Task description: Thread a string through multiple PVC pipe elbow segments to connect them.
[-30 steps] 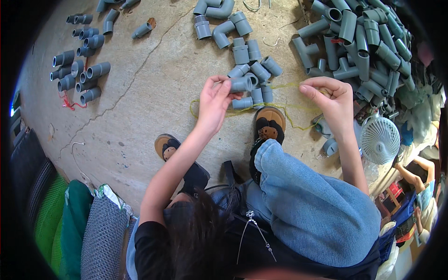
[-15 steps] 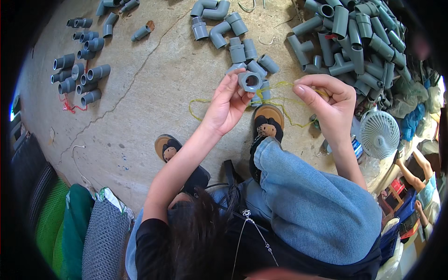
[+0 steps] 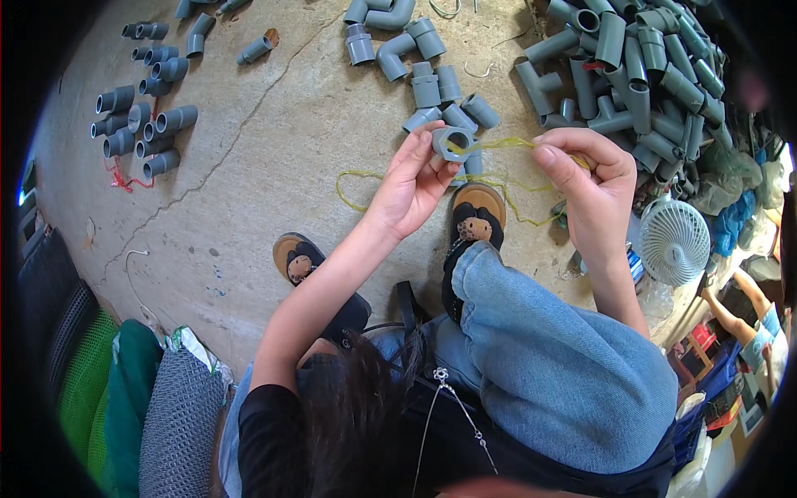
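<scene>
My left hand [image 3: 413,184] holds a short grey pipe fitting [image 3: 453,143] up by its rim, open end toward me. A yellow string [image 3: 495,144] runs through it to my right hand [image 3: 588,184], which pinches the string just to the right. More of the string [image 3: 359,178] trails on the concrete floor below. Loose grey fittings [image 3: 442,93] lie on the floor just beyond my hands.
A big heap of grey pipe elbows and tees [image 3: 638,68] fills the far right. A tied bundle of fittings [image 3: 139,124] lies far left. My sandalled feet [image 3: 475,217] rest on the cracked concrete. A small white fan [image 3: 674,241] stands at right, cushions [image 3: 133,398] at lower left.
My left hand lifted a fitting off the floor and raised it; my right hand pulled the yellow string rightward through it.
</scene>
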